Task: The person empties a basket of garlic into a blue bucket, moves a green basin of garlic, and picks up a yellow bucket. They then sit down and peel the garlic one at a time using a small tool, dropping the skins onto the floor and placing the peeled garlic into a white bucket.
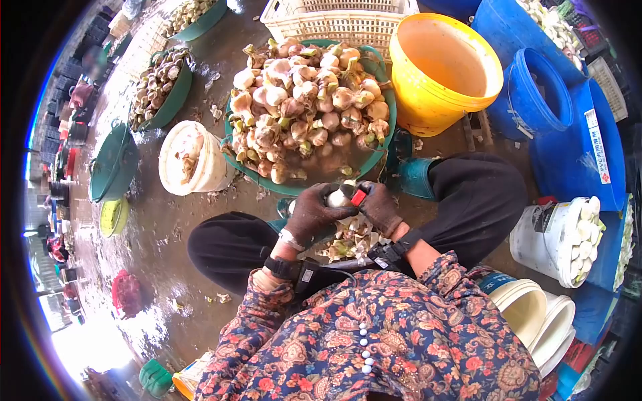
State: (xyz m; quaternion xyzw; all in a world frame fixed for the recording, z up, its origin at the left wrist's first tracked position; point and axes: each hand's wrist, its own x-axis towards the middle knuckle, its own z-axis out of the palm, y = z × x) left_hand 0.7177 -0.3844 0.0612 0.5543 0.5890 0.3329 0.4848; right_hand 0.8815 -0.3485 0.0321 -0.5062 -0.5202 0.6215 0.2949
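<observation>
My left hand [311, 212], in a dark wet glove, is closed around a pale bulb [339, 198] between my knees. My right hand [378, 208], also gloved, grips a small red-handled peeler [360, 196] pressed against the bulb. Trimmed skins and scraps [351, 238] lie heaped just below both hands. Right ahead stands a green basin [378, 155] piled with several unpeeled brownish bulbs [307, 107].
A yellow bucket [441, 70], blue tubs [531, 93] and a white crate [338, 20] stand ahead and to the right. To the right, a white bucket [558, 240] holds peeled white bulbs; a white bucket [190, 160] and green basins [160, 87] stand left on the wet floor.
</observation>
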